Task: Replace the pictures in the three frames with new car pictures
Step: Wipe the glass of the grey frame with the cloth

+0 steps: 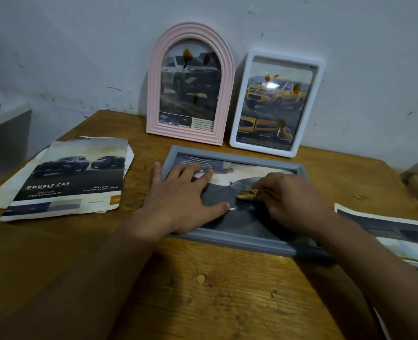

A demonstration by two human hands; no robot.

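A grey rectangular frame [230, 238] lies flat on the wooden table [203, 290] with a car picture in it. My left hand [183, 195] presses flat on the picture, fingers spread. My right hand [288, 200] pinches a small yellowish crumpled piece [246, 193] on the picture's middle. A pink arched frame [190, 82] and a white rectangular frame [275, 104] lean upright against the wall, each holding a car picture with brown spots on the glass.
A stack of loose car pictures [73, 177], the top one reading "DOUBLE CAB", lies at the left of the table. Another car picture [399, 231] lies at the right edge. A small yellowish spot [201, 279] sits on the table near me.
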